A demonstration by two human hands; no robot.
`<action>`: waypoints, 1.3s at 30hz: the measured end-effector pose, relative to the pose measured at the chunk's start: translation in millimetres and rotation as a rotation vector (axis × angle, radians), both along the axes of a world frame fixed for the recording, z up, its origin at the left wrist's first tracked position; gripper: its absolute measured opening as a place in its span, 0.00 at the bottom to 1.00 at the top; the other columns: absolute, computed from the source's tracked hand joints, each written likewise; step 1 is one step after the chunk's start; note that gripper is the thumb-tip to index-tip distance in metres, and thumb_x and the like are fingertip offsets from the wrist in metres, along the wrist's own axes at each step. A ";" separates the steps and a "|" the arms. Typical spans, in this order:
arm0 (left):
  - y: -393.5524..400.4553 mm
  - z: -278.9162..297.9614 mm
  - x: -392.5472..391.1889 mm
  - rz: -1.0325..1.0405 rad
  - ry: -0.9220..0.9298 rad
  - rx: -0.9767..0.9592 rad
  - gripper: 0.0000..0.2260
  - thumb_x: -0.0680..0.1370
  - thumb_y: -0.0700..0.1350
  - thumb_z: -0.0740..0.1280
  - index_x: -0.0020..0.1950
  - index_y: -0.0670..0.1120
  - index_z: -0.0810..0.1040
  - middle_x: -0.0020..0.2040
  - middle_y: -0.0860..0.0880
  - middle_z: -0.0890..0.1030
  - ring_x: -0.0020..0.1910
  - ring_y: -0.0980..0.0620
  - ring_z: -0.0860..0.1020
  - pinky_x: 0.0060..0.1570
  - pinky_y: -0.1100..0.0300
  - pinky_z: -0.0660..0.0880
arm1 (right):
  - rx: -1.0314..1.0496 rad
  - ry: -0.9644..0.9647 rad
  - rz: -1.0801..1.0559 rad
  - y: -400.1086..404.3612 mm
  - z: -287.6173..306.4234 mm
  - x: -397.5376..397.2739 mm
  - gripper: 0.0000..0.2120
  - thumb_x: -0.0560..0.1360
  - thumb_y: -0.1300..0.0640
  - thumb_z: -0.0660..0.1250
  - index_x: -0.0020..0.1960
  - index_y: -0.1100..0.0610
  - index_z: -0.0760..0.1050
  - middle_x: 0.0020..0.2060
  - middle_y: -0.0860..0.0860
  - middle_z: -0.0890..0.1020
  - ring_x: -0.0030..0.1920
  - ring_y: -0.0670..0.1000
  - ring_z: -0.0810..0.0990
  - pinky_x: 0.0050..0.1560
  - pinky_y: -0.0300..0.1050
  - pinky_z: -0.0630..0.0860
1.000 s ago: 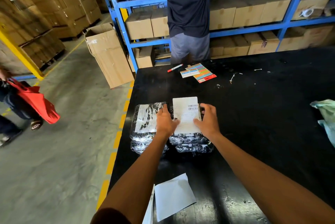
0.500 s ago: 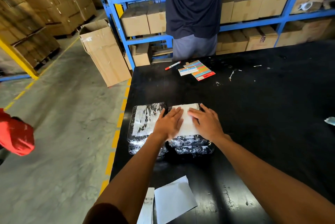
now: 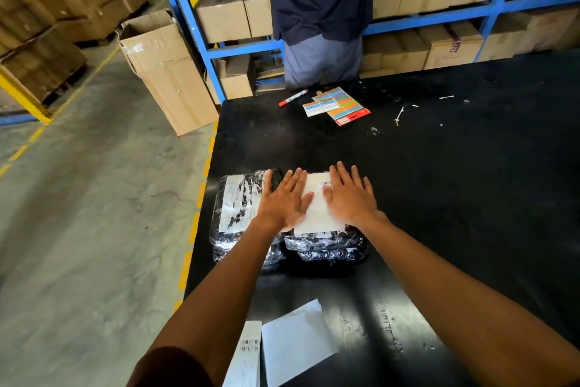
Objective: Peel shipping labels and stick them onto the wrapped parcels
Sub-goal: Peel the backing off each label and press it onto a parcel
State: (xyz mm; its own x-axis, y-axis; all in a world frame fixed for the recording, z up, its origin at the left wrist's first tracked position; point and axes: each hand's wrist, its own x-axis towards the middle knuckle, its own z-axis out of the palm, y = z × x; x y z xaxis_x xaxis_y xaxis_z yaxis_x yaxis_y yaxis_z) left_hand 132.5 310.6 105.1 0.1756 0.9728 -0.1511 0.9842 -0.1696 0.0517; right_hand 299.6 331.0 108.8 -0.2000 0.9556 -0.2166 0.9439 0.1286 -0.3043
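A white label (image 3: 317,208) is being pressed flat onto the right parcel (image 3: 326,244) by the left hand (image 3: 284,203) and right hand (image 3: 350,200), fingers straight and grasping nothing. At its 9 o'clock, the left parcel (image 3: 241,214) already appears labelled. At 6 o'clock, label sheets (image 3: 295,342) remain on the table (image 3: 455,198), so more is judged left.

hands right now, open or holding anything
Left hand: open, flat on the shipping label.
Right hand: open, flat on the same label.

My two forearms are bare to the elbow, left hand (image 3: 284,201) and right hand (image 3: 350,197) ungloved, a dark maroon sleeve (image 3: 169,368) covering my left upper arm
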 end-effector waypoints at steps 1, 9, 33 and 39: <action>-7.1 -1.6 1.3 -0.002 0.010 0.026 0.28 0.83 0.59 0.40 0.80 0.48 0.42 0.81 0.51 0.45 0.79 0.53 0.44 0.74 0.40 0.33 | 0.013 -0.004 0.006 -7.2 -0.1 -0.5 0.29 0.83 0.44 0.45 0.80 0.53 0.42 0.80 0.50 0.42 0.79 0.56 0.39 0.78 0.58 0.43; -55.7 -12.6 -2.0 -0.034 0.095 0.185 0.31 0.81 0.61 0.36 0.80 0.46 0.44 0.81 0.48 0.47 0.79 0.52 0.45 0.74 0.41 0.33 | 0.120 0.206 -0.020 -54.0 -18.1 8.6 0.31 0.83 0.45 0.47 0.79 0.55 0.38 0.79 0.49 0.39 0.79 0.55 0.45 0.77 0.55 0.56; -38.7 -5.6 27.4 0.045 -0.031 0.049 0.33 0.82 0.61 0.39 0.79 0.41 0.41 0.80 0.43 0.42 0.79 0.48 0.41 0.76 0.46 0.33 | -0.187 0.586 -0.626 -12.8 -9.5 17.6 0.33 0.79 0.35 0.53 0.64 0.65 0.70 0.59 0.62 0.78 0.57 0.62 0.79 0.52 0.52 0.76; -21.6 -20.2 51.1 0.125 -0.928 -0.088 0.29 0.82 0.56 0.57 0.80 0.53 0.48 0.80 0.54 0.43 0.79 0.54 0.41 0.77 0.51 0.43 | -0.169 0.793 -0.751 -13.3 -28.0 109.6 0.30 0.77 0.35 0.59 0.55 0.61 0.79 0.51 0.56 0.82 0.51 0.57 0.80 0.47 0.46 0.73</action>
